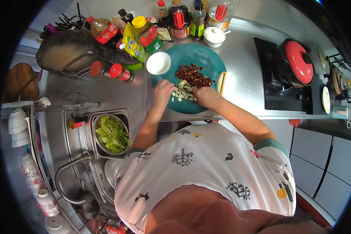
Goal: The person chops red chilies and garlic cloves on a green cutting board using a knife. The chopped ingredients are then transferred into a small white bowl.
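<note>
A round green cutting board [203, 55] lies on the steel counter. On it is a heap of chopped dried red chillies [193, 75], with garlic pieces [180, 95] just below, some sliced. My right hand [205, 96] is closed round the handle end of a knife [185, 90], whose blade lies among the garlic; the handle itself is hidden by the hand. At the blade's far end is my left hand [163, 90], its fingertips bent down on the tip or on garlic; I cannot tell which. A white bowl [158, 63] stands at the board's upper left edge.
Sauce bottles [179, 20], jars and a lidded white pot [214, 36] line the wall. To the right, a red-lidded pot [299, 63] sits on the black stove [264, 82]. At left are a sink with a bowl of leafy greens [112, 134] and a faucet [61, 172].
</note>
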A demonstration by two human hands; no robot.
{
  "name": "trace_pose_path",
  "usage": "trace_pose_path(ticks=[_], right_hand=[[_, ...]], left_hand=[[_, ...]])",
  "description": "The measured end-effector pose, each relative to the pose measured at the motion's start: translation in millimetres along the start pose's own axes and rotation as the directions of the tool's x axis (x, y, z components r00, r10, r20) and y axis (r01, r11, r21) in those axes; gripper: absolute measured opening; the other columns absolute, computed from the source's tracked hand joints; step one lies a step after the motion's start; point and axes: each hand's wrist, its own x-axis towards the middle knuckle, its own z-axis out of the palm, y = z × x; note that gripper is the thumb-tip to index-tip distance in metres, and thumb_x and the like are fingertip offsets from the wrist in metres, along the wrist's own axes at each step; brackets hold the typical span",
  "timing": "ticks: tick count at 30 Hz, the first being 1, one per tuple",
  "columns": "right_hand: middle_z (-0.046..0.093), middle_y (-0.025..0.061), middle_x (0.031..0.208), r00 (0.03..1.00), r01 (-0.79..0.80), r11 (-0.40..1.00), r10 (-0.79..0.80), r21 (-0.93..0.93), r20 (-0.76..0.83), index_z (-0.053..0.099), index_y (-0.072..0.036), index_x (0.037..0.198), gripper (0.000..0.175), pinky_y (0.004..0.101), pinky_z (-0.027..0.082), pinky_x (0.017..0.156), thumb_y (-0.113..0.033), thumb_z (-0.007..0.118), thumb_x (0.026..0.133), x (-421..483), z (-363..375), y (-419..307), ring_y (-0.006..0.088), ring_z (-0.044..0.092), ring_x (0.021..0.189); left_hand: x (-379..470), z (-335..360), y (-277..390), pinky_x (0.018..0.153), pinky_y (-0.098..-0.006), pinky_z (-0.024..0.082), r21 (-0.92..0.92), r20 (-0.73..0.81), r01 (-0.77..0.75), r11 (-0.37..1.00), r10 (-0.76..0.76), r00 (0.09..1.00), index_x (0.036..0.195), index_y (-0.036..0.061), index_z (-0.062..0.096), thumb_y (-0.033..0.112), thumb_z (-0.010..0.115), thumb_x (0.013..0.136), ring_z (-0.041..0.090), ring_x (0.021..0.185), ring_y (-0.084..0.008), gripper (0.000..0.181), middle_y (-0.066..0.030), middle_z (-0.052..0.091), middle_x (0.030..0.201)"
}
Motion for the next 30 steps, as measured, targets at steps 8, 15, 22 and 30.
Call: trace_pose_path(ticks=[8,15,22,30], right_hand=[[0.068,0.0173,0.076,1.000,-0.016,1.000,0.016,-0.009,0.010,0.062,-0.004,0.102,0.019,0.0448,0.054,0.067,-0.011,0.056,0.084,-8.4,17.0,8.4,0.0357,0.068,0.074],[0.069,0.0148,0.080,0.977,0.215,0.952,-0.207,-0.217,0.059,0.065,-0.006,0.099,0.020,0.0425,0.054,0.068,-0.015,0.054,0.085,30.2,-41.6,-1.0,0.0319,0.069,0.078],[0.067,0.0100,0.078,0.946,0.314,0.920,-0.323,-0.233,0.000,0.065,-0.010,0.100,0.020,0.0414,0.053,0.063,-0.024,0.055,0.089,46.2,4.1,41.9,0.0298,0.067,0.073],[0.069,0.0121,0.085,0.961,0.277,0.937,-0.269,-0.212,0.066,0.065,-0.009,0.099,0.027,0.0425,0.053,0.072,-0.033,0.054,0.092,62.2,-39.8,19.6,0.0309,0.067,0.083]], left_hand=[[-12.8,6.1,13.6,0.062,-0.0366,0.048,0.065,0.003,0.021,0.998,-0.021,1.000,0.073,0.0074,0.063,0.013,0.076,0.068,0.057,0.074,-0.0252,0.015,-0.0052,0.055,0.075],[-28.3,-22.7,18.0,0.060,-0.0385,0.048,0.044,-0.082,0.187,0.981,-0.183,0.980,0.077,0.0033,0.065,0.011,0.075,0.076,0.059,0.069,-0.0293,0.013,-0.0100,0.058,0.074],[-47.6,5.9,23.0,0.060,-0.0393,0.048,0.202,-0.086,0.176,0.963,-0.162,0.983,0.072,0.0061,0.059,0.013,0.075,0.074,0.058,0.070,-0.0288,0.017,-0.0080,0.055,0.074],[-24.2,-16.1,11.0,0.059,-0.0413,0.048,0.138,-0.097,0.227,0.964,-0.214,0.972,0.070,0.0073,0.056,0.018,0.073,0.075,0.058,0.074,-0.0287,0.021,-0.0067,0.056,0.076]])
